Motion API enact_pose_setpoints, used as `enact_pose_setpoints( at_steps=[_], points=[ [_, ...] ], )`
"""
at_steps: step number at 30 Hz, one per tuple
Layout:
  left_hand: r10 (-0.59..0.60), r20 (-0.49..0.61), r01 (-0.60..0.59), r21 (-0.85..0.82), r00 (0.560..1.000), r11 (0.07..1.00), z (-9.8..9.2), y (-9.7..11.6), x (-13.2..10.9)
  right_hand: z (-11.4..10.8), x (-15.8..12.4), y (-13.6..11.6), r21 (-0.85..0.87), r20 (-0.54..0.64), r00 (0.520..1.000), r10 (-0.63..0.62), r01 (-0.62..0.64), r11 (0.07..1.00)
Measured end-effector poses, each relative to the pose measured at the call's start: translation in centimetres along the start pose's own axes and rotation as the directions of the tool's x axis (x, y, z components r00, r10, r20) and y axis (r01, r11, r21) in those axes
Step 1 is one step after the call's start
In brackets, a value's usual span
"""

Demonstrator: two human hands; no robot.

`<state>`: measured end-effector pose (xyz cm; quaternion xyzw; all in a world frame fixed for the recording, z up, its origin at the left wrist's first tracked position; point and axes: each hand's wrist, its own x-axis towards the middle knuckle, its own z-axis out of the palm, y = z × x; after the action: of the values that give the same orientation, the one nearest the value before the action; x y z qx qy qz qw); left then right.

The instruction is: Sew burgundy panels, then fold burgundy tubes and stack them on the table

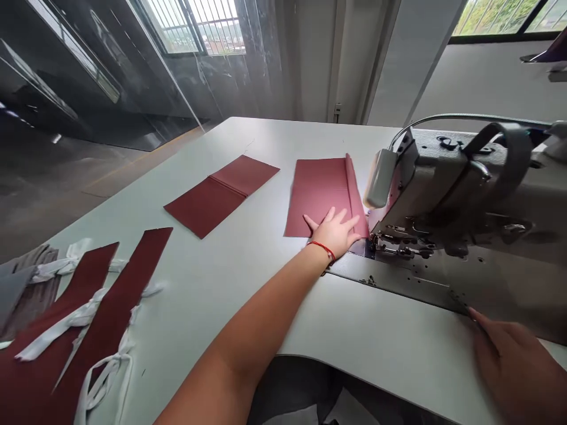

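Note:
My left hand, fingers spread, lies flat on the near edge of a dark red fabric panel. A folded strip runs along the panel's right side, and its near right corner reaches the needle area of the sewing machine. At the lower right, my right hand is closed around a thin dark pointed tool; blur hides its exact kind. The tool's tip is over the machine's metal bed. To the left of the panel, a second dark red piece with a seam across it lies flat.
Dark red strips and white ties lie at the table's left side, near grey fabric. The white table reaches back towards a plastic sheet curtain. A lamp-like head hangs beside the machine.

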<state>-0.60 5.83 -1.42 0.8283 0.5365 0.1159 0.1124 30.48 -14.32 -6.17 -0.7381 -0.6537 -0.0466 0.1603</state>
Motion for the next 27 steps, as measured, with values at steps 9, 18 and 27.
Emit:
enact_pose_setpoints(
  at_steps=[9, 18, 27],
  points=[
    [0.176, 0.184, -0.212, 0.204, 0.967, 0.956, -1.3, 1.3, -19.1, -2.6, -10.2, -7.8, 0.537, 0.205, 0.976, 0.073, -0.174, 0.825],
    [0.044, -0.025, -0.049, -0.295, 0.999, 0.954, -4.1, 4.1, -24.7, 0.3, -12.1, -16.9, 0.588, -0.173, 0.937, -0.303, 0.345, 0.731],
    [-0.005, -0.015, -0.005, -0.632, 1.000, 0.775, -6.1, 5.4, -26.1, -1.6, -5.8, -23.0, 0.597, -0.451, 0.830, -0.329, 0.554, 0.580]
  ],
)
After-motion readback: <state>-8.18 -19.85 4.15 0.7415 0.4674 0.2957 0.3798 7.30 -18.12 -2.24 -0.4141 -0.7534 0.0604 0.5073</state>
